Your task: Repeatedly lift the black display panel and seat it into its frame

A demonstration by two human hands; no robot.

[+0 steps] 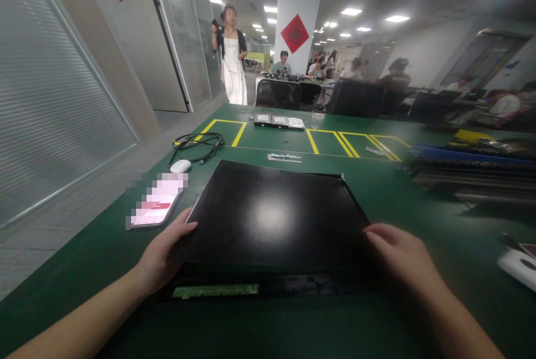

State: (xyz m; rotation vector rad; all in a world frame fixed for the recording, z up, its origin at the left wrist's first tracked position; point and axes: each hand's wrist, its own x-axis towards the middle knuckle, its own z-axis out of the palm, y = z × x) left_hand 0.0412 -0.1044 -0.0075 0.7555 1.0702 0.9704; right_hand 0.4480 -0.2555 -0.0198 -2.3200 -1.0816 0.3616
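A large black flat panel with a glossy glare spot lies tilted in front of me. My left hand grips its left edge, thumb on top and the other fingers hidden underneath. At the right edge, my right hand pinches the panel near its corner. Below the panel's near side shows a dark frame or casing, with a green circuit-board strip at its left. Another dark edge peeks out behind the panel at the far right corner.
A phone, a white mouse and a coiled black cable lie left on the green table. Hard drives sit at the back among yellow tape outlines. Stacked dark parts and a white device are right. People are beyond.
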